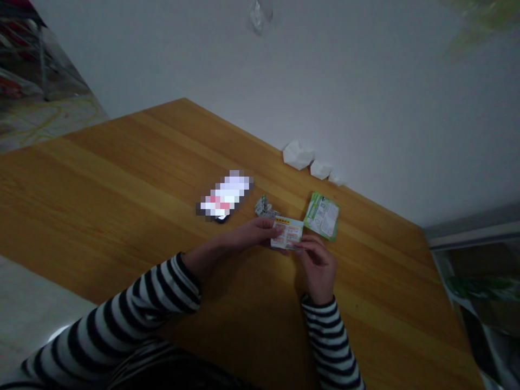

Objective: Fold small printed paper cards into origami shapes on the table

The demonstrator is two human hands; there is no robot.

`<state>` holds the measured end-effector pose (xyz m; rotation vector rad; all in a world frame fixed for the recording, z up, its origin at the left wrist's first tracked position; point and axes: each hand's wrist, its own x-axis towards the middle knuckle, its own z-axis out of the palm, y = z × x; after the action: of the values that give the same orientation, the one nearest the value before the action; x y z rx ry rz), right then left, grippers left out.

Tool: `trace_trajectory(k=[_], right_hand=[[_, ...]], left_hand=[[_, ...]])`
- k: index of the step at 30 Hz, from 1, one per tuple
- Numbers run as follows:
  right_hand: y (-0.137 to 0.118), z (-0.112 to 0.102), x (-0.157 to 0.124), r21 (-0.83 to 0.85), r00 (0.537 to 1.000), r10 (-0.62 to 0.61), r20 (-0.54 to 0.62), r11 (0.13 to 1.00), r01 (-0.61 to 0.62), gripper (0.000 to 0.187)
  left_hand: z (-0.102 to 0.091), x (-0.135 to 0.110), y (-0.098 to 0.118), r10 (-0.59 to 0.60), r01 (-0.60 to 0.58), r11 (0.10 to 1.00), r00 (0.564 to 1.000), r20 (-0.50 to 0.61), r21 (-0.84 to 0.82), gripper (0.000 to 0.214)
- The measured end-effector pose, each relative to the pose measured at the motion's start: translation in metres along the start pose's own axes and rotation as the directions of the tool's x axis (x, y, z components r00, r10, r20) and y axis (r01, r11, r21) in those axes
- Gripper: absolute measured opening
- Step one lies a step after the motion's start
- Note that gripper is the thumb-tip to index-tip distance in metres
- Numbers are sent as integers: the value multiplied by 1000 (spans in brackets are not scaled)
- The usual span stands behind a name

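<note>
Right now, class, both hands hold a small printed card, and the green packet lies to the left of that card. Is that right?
Not quite: the green packet lies to the right of the printed card, as the head view shows. The rest stands: the left hand and right hand both hold that card.

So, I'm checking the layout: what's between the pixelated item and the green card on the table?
The head view shows a crumpled foil wrapper lying there, between the pixelated item and the green card.
</note>
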<state>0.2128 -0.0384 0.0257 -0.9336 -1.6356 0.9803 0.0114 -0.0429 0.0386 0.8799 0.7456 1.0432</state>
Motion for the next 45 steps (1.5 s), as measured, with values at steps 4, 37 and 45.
trace_trajectory(k=[4,37,45], right_hand=[[10,7,-3,55,989,127,-77,991,-123,16],[5,14,-22,25,936,264,-233,964,-266,13],[1,13,-17,83,946,300,-121,953,-291,12]], left_hand=[[7,4,-9,30,-33,999,993,-111,-18,26],[31,-16,-22,93,49,951,896,-433,304,13],[33,-16,-21,-36,54,998,929,-369,39,24]])
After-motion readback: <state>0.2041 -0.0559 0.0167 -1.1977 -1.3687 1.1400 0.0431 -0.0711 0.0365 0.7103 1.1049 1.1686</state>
